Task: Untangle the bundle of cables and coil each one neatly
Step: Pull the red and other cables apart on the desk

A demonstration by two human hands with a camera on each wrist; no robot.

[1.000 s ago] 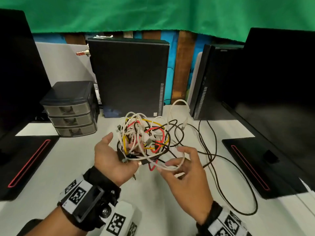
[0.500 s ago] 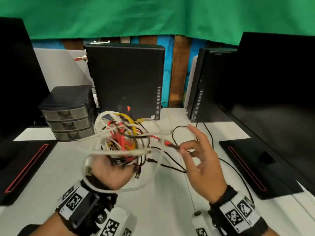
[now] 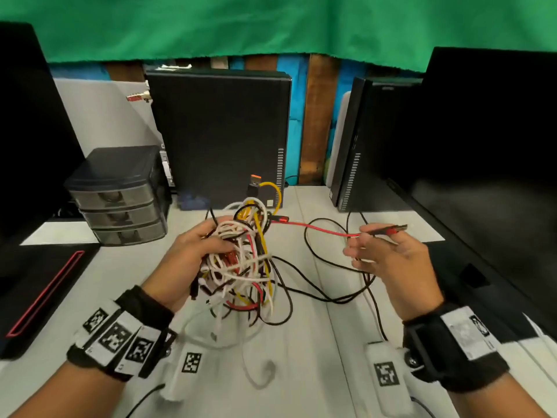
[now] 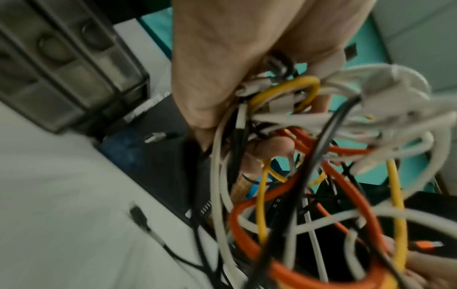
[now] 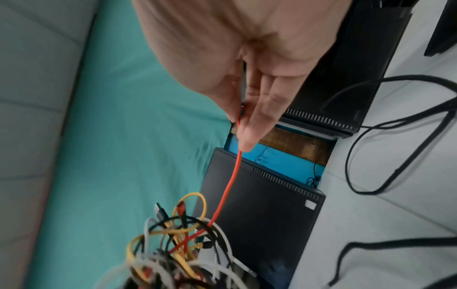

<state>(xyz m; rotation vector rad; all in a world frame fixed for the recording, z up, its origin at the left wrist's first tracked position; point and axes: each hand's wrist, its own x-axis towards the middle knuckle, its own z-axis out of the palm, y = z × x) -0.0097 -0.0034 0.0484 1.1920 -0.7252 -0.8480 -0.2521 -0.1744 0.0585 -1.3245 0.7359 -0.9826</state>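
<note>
A tangled bundle of cables [image 3: 244, 260], white, yellow, red and black, hangs above the white table. My left hand [image 3: 193, 251] grips the bundle from its left side, fingers curled into the strands [image 4: 257, 109]. A thin red cable [image 3: 316, 229] runs taut from the top of the bundle to the right. My right hand [image 3: 382, 251] pinches that red cable [image 5: 235, 170] near its USB plug [image 3: 394, 228], which sticks out past the fingers. Another USB plug [image 3: 254, 184] pokes up from the bundle's top.
Black cables [image 3: 325, 285] loop loose on the table [image 3: 301, 372] to the right of the bundle. A small grey drawer unit [image 3: 117, 197] stands at the left. Two black computer towers [image 3: 220, 137] [image 3: 370, 143] stand behind. Dark monitors flank both sides.
My right hand has drawn the red cable further out to the right, so a longer stretch is free. My left hand has turned and lowered the bundle toward the table's middle.
</note>
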